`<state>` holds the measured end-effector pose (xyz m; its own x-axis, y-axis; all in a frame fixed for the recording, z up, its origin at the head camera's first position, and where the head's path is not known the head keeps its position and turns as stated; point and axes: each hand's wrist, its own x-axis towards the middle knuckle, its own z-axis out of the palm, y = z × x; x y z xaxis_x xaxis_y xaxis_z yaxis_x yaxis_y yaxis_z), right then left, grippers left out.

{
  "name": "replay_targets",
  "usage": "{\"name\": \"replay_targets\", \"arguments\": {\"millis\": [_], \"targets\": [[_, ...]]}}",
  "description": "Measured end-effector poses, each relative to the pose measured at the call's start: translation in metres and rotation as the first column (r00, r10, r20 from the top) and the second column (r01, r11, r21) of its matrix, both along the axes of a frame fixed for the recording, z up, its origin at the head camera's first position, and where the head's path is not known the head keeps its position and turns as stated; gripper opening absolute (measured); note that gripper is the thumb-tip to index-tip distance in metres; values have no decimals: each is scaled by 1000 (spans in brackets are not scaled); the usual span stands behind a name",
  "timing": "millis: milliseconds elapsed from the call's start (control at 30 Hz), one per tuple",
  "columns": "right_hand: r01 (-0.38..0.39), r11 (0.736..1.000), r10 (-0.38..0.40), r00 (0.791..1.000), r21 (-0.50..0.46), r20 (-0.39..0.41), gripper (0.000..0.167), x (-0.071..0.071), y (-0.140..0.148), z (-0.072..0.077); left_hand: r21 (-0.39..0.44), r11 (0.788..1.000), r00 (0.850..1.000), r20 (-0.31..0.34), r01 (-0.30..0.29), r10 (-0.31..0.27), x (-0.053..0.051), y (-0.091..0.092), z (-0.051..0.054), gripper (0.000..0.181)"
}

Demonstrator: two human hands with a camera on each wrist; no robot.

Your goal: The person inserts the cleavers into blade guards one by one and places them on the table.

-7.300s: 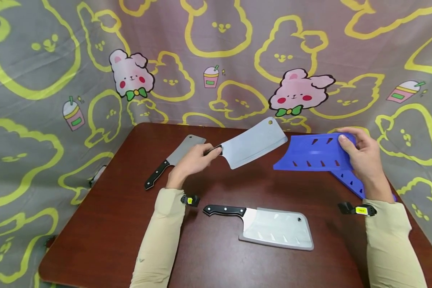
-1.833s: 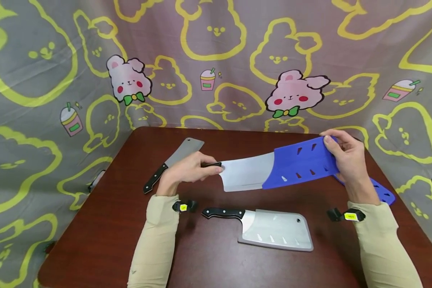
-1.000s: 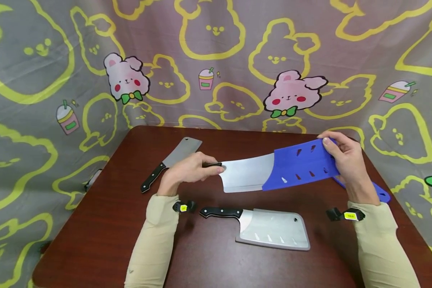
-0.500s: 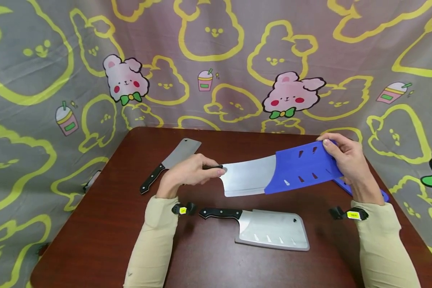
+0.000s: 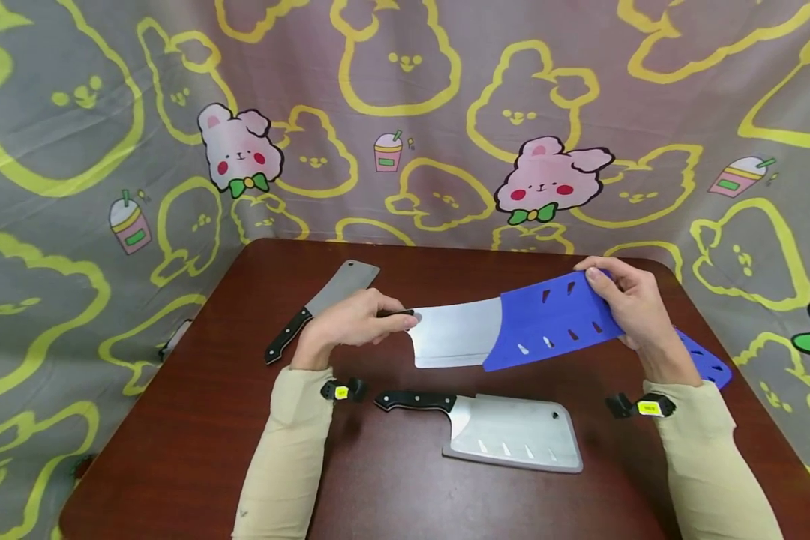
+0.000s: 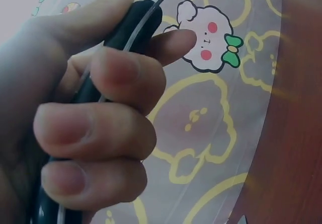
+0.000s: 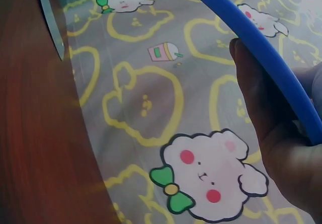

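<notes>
A cleaver (image 5: 454, 332) hangs above the table, its black handle gripped by my left hand (image 5: 351, 319). In the left wrist view, the curled fingers (image 6: 100, 133) wrap that handle (image 6: 133, 30). The far part of its blade is inside a blue blade cover (image 5: 547, 322) with slots; bare steel shows near the handle. My right hand (image 5: 637, 311) pinches the cover's far end, thumb on the near face. In the right wrist view the cover (image 7: 271, 63) shows edge-on between thumb and fingers.
A second cleaver (image 5: 340, 285) lies bare at the back left of the table (image 5: 196, 420). Nearer, a third cleaver (image 5: 415, 400) lies with its blade in a translucent cover (image 5: 520, 431). Another blue cover (image 5: 705, 364) lies at the right, partly behind my right wrist.
Since the oldest frame, the blue cover has gone from apart from the blade to over its far part. In the last half second, my right hand and the cover shifted slightly left along the blade.
</notes>
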<state>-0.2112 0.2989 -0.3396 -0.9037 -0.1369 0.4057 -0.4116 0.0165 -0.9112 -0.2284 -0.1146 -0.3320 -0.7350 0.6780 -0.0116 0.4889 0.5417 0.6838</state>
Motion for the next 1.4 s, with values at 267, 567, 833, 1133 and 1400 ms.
{"name": "replay_targets", "arguments": {"millis": [267,567,833,1133,1400], "targets": [[-27,991,23,999,-132,-32,22,-3,-8,-6,17,1000,1000,12,-4,3,0,-1,3,39],[-71,991,65,996,-114,-52,21,-2,-11,-9,37,998,996,80,-46,43,2,0,0,38],[-56,998,56,998,28,6,21,1,-38,-10,28,1000,999,-35,9,-8,3,25,-3,42],[25,1000,-25,999,3,39,26,4,-51,-13,-15,1000,996,-88,-12,11,5,28,4,37],[58,998,-58,998,1,38,27,7,-57,-12,-6,1000,995,-97,-16,16,5,31,4,34]]}}
